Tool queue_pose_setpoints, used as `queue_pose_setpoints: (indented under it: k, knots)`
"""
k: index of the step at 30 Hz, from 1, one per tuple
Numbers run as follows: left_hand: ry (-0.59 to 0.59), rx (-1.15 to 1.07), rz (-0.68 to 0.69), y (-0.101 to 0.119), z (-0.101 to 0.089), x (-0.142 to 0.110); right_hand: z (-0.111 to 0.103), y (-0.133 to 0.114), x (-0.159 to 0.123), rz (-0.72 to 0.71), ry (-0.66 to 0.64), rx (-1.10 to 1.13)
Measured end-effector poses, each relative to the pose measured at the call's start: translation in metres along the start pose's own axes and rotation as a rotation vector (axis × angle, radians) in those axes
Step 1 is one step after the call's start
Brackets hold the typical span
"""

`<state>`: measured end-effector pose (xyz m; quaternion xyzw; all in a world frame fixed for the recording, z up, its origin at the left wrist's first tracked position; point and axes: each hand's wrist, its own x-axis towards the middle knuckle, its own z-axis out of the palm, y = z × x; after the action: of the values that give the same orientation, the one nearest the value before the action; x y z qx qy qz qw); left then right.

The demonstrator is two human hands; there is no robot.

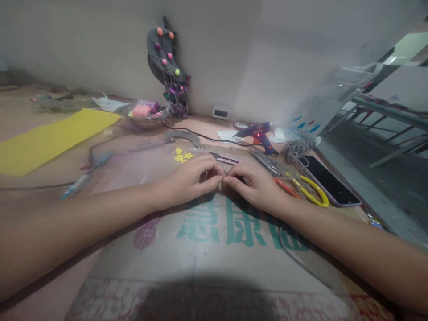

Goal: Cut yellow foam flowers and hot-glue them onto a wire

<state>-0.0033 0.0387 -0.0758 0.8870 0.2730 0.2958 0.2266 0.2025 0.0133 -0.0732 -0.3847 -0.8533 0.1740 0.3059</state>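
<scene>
My left hand (199, 178) and my right hand (253, 183) meet over a flattened cardboard sheet (147, 263) printed with green characters. Both pinch thumb to finger, tips nearly touching. Between them is something tiny with a hint of yellow, mostly hidden by the fingers. Small yellow flower-like cutouts (179, 158) lie just beyond my left hand. A craft knife (224, 158) rests past my fingertips. Right of my right hand are scissors (316, 191) with yellow and orange handles, partly under loose grey yarn.
A blue glue gun (256, 131) with a red light lies at the back, near a phone (329, 180) and a yarn bundle (297, 149). A grey crescent with colourful balls (157, 55) leans on the wall. Leftward are a bowl (145, 122) and a yellow sheet (56, 140).
</scene>
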Motion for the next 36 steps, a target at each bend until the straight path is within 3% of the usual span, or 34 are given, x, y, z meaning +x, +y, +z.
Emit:
queue_pose_setpoints:
  k: [3,9,13,19,25,32,36]
  knots:
    - [0.002,-0.02,-0.038,-0.001,0.0015,-0.0007,-0.0004,-0.0009,0.0004,0.028,-0.003,0.008]
    - [0.127,-0.102,-0.178,-0.0026,0.0001,-0.0002,-0.0037,-0.0038,0.0004,0.122,-0.004,0.056]
    - [0.078,-0.072,-0.201,-0.0007,-0.0021,0.0029,-0.004,-0.0047,-0.0005,0.136,0.02,0.092]
    - [0.125,-0.059,-0.133,-0.0061,0.0028,0.0026,-0.0035,-0.0048,-0.0009,0.136,0.063,0.093]
    - [0.002,-0.037,-0.036,-0.0055,0.0024,0.0006,-0.003,-0.0022,-0.0008,0.073,0.067,0.028]
    - [-0.009,-0.02,0.054,-0.0034,0.0028,0.0008,-0.0014,-0.0004,-0.0006,0.039,0.015,0.006]
    - [0.015,-0.002,-0.003,-0.0011,0.0023,0.0012,-0.0023,-0.0016,-0.0022,0.091,0.012,0.073]
